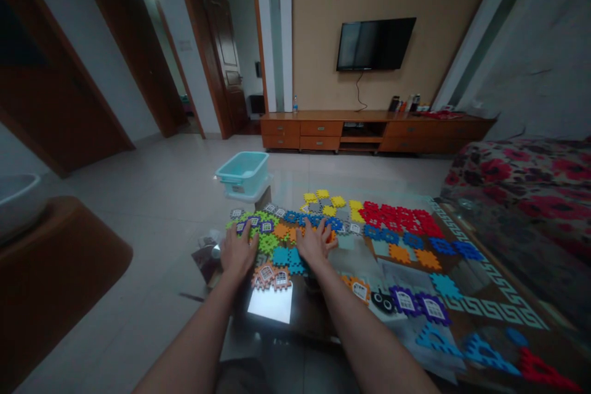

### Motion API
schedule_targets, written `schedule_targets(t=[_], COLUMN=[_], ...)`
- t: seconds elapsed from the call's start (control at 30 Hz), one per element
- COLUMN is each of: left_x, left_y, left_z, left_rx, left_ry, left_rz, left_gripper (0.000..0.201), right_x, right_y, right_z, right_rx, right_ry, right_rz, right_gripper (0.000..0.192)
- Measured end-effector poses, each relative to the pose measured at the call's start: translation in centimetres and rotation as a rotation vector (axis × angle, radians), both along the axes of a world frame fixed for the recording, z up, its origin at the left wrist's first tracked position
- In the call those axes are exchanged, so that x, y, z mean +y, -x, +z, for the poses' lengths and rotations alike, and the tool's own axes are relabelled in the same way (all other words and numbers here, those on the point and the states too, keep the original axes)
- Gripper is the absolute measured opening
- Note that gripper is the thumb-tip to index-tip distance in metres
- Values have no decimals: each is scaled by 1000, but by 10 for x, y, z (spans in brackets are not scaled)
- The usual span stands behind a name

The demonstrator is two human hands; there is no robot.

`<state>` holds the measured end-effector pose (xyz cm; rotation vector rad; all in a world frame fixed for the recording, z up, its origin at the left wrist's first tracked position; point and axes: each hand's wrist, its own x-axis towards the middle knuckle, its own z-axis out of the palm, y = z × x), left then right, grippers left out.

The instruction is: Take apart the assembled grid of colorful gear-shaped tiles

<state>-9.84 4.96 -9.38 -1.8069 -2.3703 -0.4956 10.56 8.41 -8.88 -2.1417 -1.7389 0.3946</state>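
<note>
My left hand (239, 249) reaches palm-down over the left end of the glass table, fingers apart, touching the lime-green interlocking plastic tiles (266, 242) and near the purple window tiles (266, 227). To its right, my right hand (314, 242) rests over the blue tiles (290, 217) and orange tiles (282, 232), its fingers spread and slightly bent. Turquoise tiles (281, 255) lie between the hands. Closer to me are salmon window tiles (281, 278). What lies beneath the fingertips is partly hidden.
Yellow tiles (338, 201) and red tiles (401, 218) lie farther back on the glass table (364, 258). Purple window tiles and a black wheel piece (382, 301) are at right. A turquoise tub (244, 175) stands beyond the table. A flowered sofa (530, 172) borders the right.
</note>
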Motion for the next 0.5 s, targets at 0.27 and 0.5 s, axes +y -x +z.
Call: schedule_targets(t=[0.27, 0.5], left_x=[10, -5], left_y=[15, -16], left_z=[2, 18], left_rx=[-181, 13], left_ry=[-141, -40], left_rz=[10, -226], left_gripper=[54, 55], right_x=[11, 26], right_y=[19, -35], right_z=[8, 39], right_rx=[201, 177], right_ry=[6, -36], right_rz=[51, 235], right_gripper=[52, 43])
